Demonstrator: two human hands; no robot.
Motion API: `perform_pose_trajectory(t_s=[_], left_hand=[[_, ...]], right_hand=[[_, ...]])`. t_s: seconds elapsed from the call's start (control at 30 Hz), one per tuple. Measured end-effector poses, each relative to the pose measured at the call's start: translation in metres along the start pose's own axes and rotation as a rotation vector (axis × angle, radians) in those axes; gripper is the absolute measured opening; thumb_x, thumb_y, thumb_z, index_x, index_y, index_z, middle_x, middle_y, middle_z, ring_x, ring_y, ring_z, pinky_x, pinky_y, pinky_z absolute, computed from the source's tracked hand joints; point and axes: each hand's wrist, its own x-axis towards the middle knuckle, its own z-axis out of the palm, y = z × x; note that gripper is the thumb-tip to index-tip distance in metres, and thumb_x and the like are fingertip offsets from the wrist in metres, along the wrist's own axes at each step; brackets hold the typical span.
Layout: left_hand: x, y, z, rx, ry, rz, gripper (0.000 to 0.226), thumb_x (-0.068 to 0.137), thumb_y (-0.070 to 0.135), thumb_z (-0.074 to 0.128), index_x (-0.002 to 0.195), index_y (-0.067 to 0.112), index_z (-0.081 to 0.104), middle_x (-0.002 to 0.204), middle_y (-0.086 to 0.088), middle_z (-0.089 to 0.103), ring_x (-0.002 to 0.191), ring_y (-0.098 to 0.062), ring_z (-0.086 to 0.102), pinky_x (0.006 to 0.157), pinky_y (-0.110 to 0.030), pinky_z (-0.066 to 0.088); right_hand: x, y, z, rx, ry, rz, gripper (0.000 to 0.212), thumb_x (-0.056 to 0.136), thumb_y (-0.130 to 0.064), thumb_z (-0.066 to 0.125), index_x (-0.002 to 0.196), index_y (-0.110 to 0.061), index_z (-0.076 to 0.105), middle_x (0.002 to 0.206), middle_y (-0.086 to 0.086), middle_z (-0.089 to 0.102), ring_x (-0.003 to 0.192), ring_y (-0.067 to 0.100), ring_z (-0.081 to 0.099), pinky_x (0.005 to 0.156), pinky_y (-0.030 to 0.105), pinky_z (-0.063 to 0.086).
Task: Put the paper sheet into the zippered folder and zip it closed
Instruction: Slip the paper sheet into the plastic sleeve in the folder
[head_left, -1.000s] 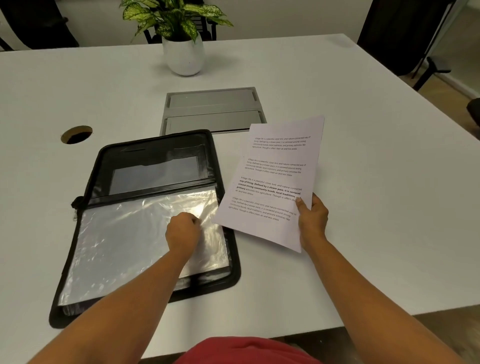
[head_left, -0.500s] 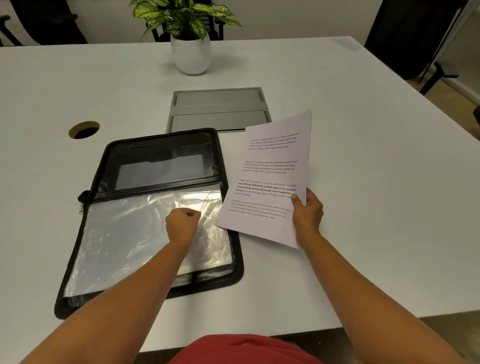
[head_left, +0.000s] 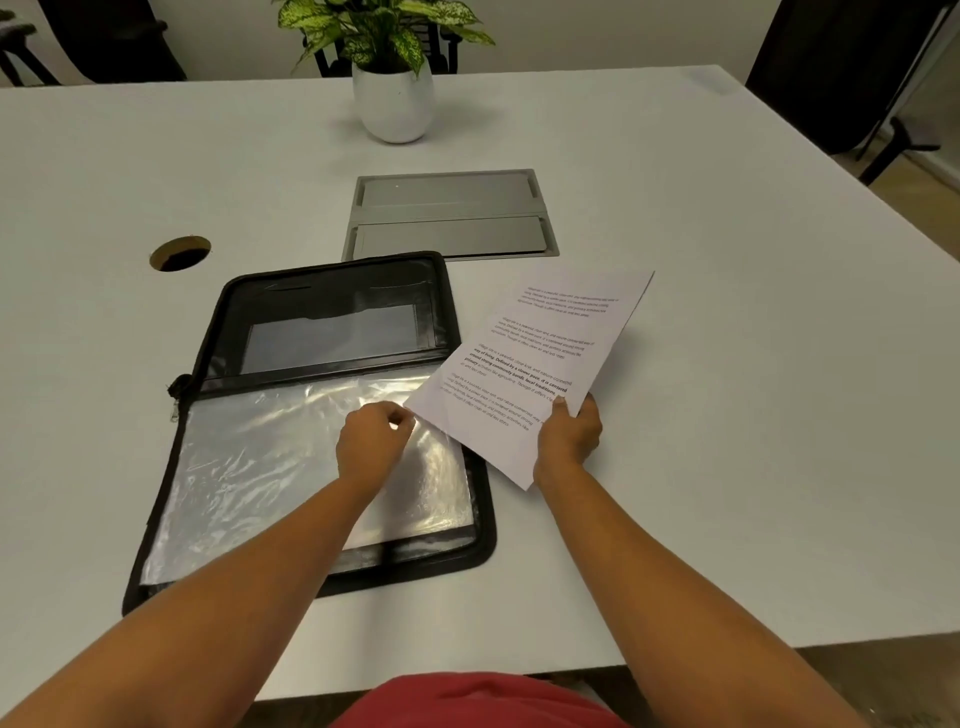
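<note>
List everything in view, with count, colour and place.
table: one, white, under everything.
folder: one, black, open flat, left of centre.
sleeve: one visible, clear, in folder's near half.
sheet: one, white, printed, held over folder's right edge.
plant: one, green, white pot, far centre.
hatch: one, grey, beyond folder.
hole: one, round, beyond folder's left.
shirt: one, red, bottom edge.
left hand: fingers pinching sleeve.
right hand: fingers holding sheet's near edge.
</note>
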Motion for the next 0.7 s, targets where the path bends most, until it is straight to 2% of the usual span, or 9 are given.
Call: perform_pose_trajectory(t_s=[0.1, 0.17, 0.27, 0.43, 0.5, 0.57, 0.7], left_hand=[[0.004, 0.001, -0.005, 0.193, -0.080, 0.288, 0.033, 0.090, 0.015, 0.056, 0.123, 0.021, 0.058, 0.123, 0.003, 0.062, 0.110, -0.017, 0.055, 0.083, -0.031, 0.048], [0.011, 0.005, -0.008, 0.334, -0.278, 0.494, 0.042, 0.089, 0.007, 0.052, 0.127, 0.025, 0.052, 0.130, 0.006, 0.055, 0.111, -0.014, 0.049, 0.082, -0.029, 0.049], [0.020, 0.011, -0.011, 0.538, -0.529, 0.675, 0.046, 0.087, 0.004, 0.052, 0.127, 0.026, 0.051, 0.134, 0.007, 0.052, 0.111, -0.012, 0.047, 0.086, -0.028, 0.050], [0.031, 0.022, -0.016, 0.756, -0.630, 0.857, 0.035, 0.088, 0.020, 0.059, 0.123, 0.022, 0.054, 0.124, 0.003, 0.057, 0.112, -0.014, 0.049, 0.090, -0.029, 0.049], [0.032, 0.026, -0.016, 0.756, -0.651, 0.883, 0.026, 0.089, 0.025, 0.059, 0.114, 0.020, 0.061, 0.117, 0.003, 0.061, 0.108, -0.013, 0.050, 0.089, -0.027, 0.049], [0.030, 0.029, -0.016, 0.741, -0.679, 0.880, 0.022, 0.090, 0.026, 0.059, 0.108, 0.018, 0.066, 0.112, 0.002, 0.063, 0.103, -0.012, 0.052, 0.087, -0.023, 0.046], [0.020, 0.031, -0.013, 0.723, -0.751, 0.888, 0.021, 0.089, 0.026, 0.059, 0.106, 0.018, 0.068, 0.108, 0.001, 0.065, 0.100, -0.014, 0.056, 0.086, -0.025, 0.047]], right_hand=[[-0.003, 0.003, 0.005, 0.008, 0.001, 0.025, 0.025, 0.095, -0.006, 0.043, 0.115, -0.012, 0.057, 0.097, 0.002, 0.060, 0.082, 0.019, 0.059, 0.067, 0.027, 0.049], [-0.004, 0.004, 0.008, 0.022, 0.003, 0.035, 0.025, 0.095, -0.006, 0.042, 0.114, -0.013, 0.057, 0.097, 0.002, 0.060, 0.078, 0.018, 0.060, 0.062, 0.025, 0.049], [-0.008, 0.005, 0.010, 0.059, 0.009, 0.059, 0.024, 0.095, -0.005, 0.042, 0.112, -0.013, 0.057, 0.094, 0.001, 0.060, 0.067, 0.009, 0.057, 0.048, 0.016, 0.046], [-0.014, 0.009, 0.010, 0.086, 0.027, 0.097, 0.024, 0.096, -0.006, 0.041, 0.113, -0.013, 0.055, 0.091, 0.000, 0.058, 0.064, 0.003, 0.055, 0.040, 0.011, 0.043], [-0.015, 0.009, 0.010, 0.090, 0.043, 0.105, 0.023, 0.096, -0.005, 0.040, 0.112, -0.012, 0.055, 0.091, 0.000, 0.058, 0.063, 0.003, 0.054, 0.039, 0.010, 0.043], [-0.017, 0.010, 0.011, 0.113, 0.050, 0.120, 0.023, 0.095, -0.005, 0.040, 0.112, -0.012, 0.055, 0.093, 0.003, 0.060, 0.064, 0.005, 0.055, 0.046, 0.016, 0.045], [-0.025, 0.014, 0.014, 0.163, 0.068, 0.146, 0.024, 0.096, -0.005, 0.039, 0.115, -0.009, 0.052, 0.094, 0.002, 0.058, 0.065, 0.005, 0.055, 0.048, 0.019, 0.044]])
